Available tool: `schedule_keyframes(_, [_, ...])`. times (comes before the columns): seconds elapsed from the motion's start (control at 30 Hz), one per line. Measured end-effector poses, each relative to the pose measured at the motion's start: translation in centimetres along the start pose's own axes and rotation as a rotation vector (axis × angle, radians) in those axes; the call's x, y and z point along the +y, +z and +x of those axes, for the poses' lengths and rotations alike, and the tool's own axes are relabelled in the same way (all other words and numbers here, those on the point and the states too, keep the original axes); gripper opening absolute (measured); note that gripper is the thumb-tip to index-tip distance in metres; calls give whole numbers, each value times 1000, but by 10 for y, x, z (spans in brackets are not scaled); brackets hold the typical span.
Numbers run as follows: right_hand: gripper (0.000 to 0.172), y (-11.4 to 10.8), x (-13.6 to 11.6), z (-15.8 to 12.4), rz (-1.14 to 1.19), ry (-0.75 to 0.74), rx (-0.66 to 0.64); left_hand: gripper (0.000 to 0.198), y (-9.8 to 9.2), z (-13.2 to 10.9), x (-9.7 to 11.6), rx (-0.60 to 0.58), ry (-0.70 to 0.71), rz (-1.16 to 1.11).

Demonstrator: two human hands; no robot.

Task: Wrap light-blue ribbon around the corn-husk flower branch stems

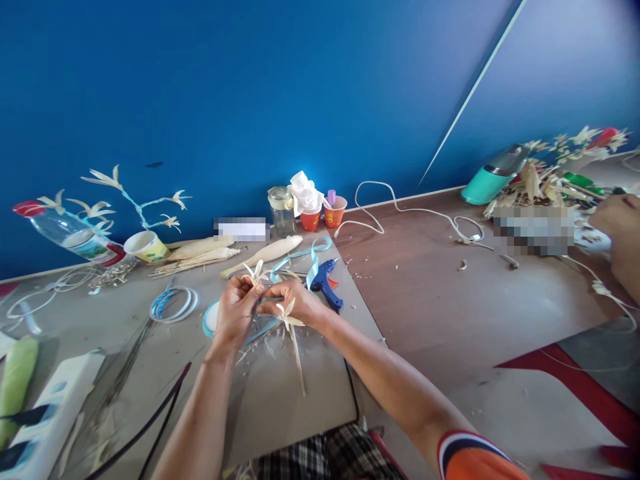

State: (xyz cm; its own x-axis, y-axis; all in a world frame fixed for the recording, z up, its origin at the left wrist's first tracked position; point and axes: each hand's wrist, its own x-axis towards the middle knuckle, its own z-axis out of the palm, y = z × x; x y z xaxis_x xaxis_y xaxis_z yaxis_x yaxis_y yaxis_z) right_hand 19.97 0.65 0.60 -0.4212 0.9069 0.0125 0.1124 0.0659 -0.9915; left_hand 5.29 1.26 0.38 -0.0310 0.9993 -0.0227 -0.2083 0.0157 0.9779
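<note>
Over the near table, my left hand (237,307) is closed in a pinch on a pale husk flower (256,272), whose petals stick up above the fingertips. My right hand (295,299) meets it from the right, thumb and fingers pressed together close below the bloom; what lies between them is hidden. Just under the right hand shows a second pale flower (286,313); whether the hand touches it I cannot tell. A light blue strip (263,330) slants below the hands, near a round white-and-blue roll (211,319). Just beyond the right hand lies a blue glue gun (327,287).
Dried husks (273,252) lie behind the hands, with a glass jar (283,212) and red paper cups (335,212) beyond. Left are a coil (174,305), a flower branch in a cup (146,247) and a power strip (55,407). Another person's hand (620,220) is far right.
</note>
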Motion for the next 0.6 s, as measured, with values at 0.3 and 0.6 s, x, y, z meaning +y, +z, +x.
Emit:
schedule_keyframes(0.3, [26, 12, -8, 1, 298, 221, 83, 31, -2, 1, 0, -98, -67, -128])
schedule_keyframes(0.6, [28, -5, -1, 2, 577, 196, 40, 34, -10, -2, 3, -299, -181, -180])
